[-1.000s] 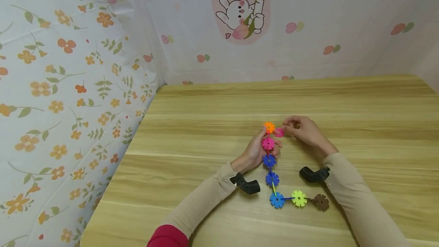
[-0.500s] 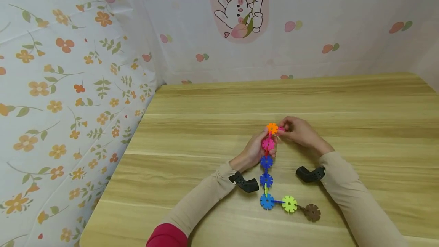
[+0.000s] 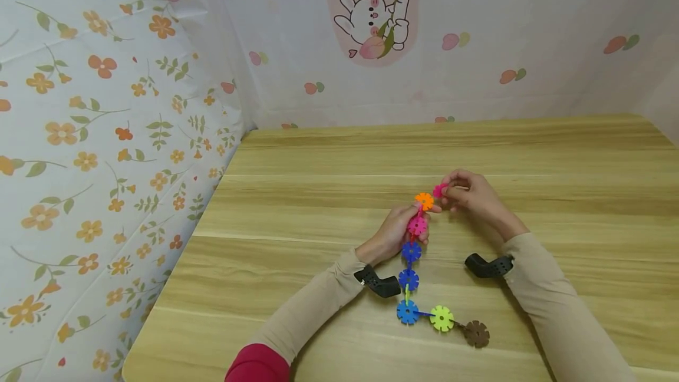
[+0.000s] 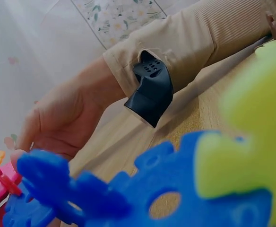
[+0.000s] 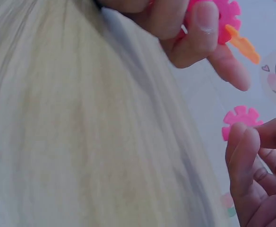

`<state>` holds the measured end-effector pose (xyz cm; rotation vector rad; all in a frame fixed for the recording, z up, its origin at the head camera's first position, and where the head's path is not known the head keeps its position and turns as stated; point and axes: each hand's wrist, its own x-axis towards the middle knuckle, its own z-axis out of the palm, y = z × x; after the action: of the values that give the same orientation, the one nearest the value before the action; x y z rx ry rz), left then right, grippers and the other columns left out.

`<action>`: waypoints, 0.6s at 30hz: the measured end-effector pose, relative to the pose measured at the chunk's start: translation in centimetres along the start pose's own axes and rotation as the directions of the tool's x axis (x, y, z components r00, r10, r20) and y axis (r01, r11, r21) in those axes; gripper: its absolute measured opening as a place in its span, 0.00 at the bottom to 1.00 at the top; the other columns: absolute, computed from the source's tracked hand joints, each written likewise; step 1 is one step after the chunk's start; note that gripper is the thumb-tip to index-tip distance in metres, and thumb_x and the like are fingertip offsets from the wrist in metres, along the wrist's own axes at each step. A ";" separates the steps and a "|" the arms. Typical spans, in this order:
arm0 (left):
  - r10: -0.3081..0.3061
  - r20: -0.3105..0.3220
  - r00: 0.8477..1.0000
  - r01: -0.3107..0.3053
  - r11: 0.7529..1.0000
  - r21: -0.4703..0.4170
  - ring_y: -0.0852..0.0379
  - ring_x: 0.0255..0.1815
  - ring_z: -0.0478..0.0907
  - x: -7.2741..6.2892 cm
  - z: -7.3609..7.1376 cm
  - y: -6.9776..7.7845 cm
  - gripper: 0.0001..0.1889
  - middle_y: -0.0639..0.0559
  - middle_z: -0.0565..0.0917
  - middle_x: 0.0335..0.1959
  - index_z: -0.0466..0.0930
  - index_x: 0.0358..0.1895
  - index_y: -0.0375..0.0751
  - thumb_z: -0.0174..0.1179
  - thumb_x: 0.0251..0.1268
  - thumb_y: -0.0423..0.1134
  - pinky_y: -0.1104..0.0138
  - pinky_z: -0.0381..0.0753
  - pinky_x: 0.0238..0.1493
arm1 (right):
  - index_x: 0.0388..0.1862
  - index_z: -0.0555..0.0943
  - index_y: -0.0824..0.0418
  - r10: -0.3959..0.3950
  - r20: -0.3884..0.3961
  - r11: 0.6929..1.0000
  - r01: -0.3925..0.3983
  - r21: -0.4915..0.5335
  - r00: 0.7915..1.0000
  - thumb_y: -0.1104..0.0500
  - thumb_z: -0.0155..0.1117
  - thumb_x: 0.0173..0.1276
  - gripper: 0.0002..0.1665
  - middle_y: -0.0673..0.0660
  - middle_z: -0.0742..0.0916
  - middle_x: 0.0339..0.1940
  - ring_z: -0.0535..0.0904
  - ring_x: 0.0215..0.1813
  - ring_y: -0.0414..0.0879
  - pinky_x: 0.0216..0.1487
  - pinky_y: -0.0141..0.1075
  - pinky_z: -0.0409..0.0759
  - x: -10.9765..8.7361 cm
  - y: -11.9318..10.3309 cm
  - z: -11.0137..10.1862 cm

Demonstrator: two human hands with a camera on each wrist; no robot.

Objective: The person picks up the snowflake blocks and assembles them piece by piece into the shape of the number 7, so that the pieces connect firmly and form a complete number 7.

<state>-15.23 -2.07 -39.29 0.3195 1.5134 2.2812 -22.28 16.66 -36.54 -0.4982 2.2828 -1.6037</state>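
My left hand (image 3: 394,231) grips the upper end of a chain of slotted plastic snowflake discs, pinching near the orange disc (image 3: 424,201) and a pink disc (image 3: 417,226). Below these run blue discs (image 3: 409,280), a lighter blue disc (image 3: 407,312), a yellow-green disc (image 3: 441,318) and a brown disc (image 3: 477,333), bending right at the bottom. My right hand (image 3: 474,196) pinches a separate pink disc (image 5: 239,116) between thumb and finger. In the right wrist view a gap lies between it and the orange disc (image 5: 243,45). Blue discs (image 4: 161,189) fill the left wrist view's foreground.
The wooden table (image 3: 297,193) lies beneath both hands. Behind it hangs a white printed cloth (image 3: 477,10), with a floral cloth (image 3: 106,134) at the left. Black wrist mounts (image 3: 378,282) stick out from both sleeves.
The pink disc in my right hand met the orange disc half a second ago; now it is apart, up and to the right. The chain's lower end has swung left and slightly nearer.
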 end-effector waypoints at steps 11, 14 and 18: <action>-0.009 0.034 0.999 0.006 0.997 0.077 0.62 0.15 0.69 0.0 -0.1 0.2 0.25 0.54 0.71 0.15 0.62 0.54 0.12 0.29 0.78 0.38 0.71 0.75 0.23 | 0.51 0.69 0.67 -0.044 0.023 0.981 0.039 0.191 0.999 0.56 0.54 0.71 0.17 0.52 0.81 0.40 0.79 0.39 0.41 0.36 0.34 0.81 -0.4 -1.2 0.1; -0.027 0.023 0.999 0.025 0.997 0.069 0.62 0.15 0.69 -0.1 0.0 0.2 0.25 0.54 0.71 0.16 0.62 0.54 0.13 0.31 0.78 0.39 0.71 0.75 0.23 | 0.49 0.70 0.66 -0.057 0.058 0.976 0.043 0.213 0.997 0.57 0.54 0.71 0.15 0.53 0.80 0.39 0.78 0.38 0.41 0.36 0.33 0.81 -0.3 -1.4 0.3; -0.033 0.006 0.999 0.033 0.998 0.061 0.62 0.15 0.69 -0.2 0.2 0.2 0.25 0.54 0.71 0.16 0.63 0.54 0.14 0.33 0.78 0.41 0.71 0.74 0.22 | 0.46 0.70 0.65 -0.070 0.076 0.976 0.053 0.213 0.995 0.58 0.54 0.72 0.11 0.53 0.79 0.37 0.76 0.36 0.41 0.35 0.33 0.80 -0.4 -1.5 0.5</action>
<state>-14.99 -2.12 -39.01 0.3173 1.5753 2.2096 -21.55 15.92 -35.24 -0.5749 2.0263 -1.7939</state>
